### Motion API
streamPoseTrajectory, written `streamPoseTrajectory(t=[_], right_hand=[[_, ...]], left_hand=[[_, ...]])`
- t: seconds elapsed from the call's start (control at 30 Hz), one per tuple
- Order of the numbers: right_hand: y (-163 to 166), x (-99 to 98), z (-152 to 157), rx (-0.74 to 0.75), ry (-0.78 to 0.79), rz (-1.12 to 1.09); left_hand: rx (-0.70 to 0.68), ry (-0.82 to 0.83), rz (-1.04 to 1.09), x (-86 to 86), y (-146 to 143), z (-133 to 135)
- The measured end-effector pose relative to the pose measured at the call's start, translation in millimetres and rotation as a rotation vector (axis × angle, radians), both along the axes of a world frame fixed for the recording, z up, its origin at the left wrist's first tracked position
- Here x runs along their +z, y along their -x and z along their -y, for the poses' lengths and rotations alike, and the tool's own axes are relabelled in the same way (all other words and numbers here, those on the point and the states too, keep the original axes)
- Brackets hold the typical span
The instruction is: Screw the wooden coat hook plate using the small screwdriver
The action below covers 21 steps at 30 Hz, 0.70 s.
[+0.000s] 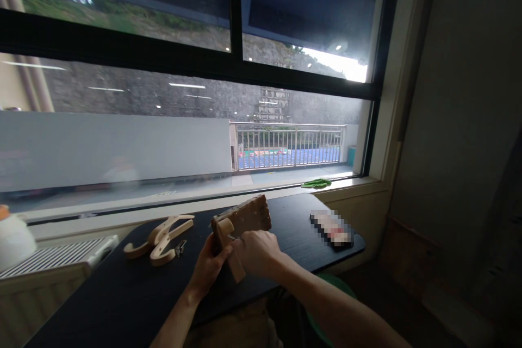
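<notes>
My left hand (209, 262) grips a brown wooden block (250, 213) by its near left end, above the dark table. Against that end lies a pale wooden hook (237, 272), its curled tip upward and its straight part pointing down. My right hand (258, 251) is closed beside the hook, fingers pinched at its face. A small thin metal piece seems to show at the fingertips, too small to name. More pale wooden hooks (162, 240) lie on the table to the left, with a little pile of small metal parts (180, 248) beside them.
The black table (122, 299) stands against the window. A pixelated flat object (332, 227) lies near its right end. On the sill rests a green cloth-like item (317, 183). At left are a radiator (61, 258) and a white container (14, 242); a green round thing (332, 304) sits below the table.
</notes>
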State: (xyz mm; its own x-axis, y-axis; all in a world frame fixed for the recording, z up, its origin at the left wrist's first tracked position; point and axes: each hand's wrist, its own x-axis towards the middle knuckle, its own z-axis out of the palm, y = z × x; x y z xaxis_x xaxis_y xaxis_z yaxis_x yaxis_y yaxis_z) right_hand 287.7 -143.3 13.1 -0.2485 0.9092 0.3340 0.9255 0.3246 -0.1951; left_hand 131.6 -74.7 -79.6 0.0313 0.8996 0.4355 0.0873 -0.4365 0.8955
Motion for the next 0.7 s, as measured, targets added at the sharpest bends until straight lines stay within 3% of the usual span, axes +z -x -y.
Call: streamPoseTrajectory(t=[0.17, 0.5, 0.7], right_hand=[[-3, -3.7, -3, 0.022, -0.002, 0.001], [11, 5.2, 2, 0.107, -0.332, 0.315], [14, -0.4, -3, 0.102, -0.320, 0.371]], left_hand=[[0.001, 0.006, 0.005, -1.3, 0, 0], [0.038, 0.004, 0.021, -3.2, -1, -3], [0.058, 0.023, 0.026, -0.6, -1, -1]])
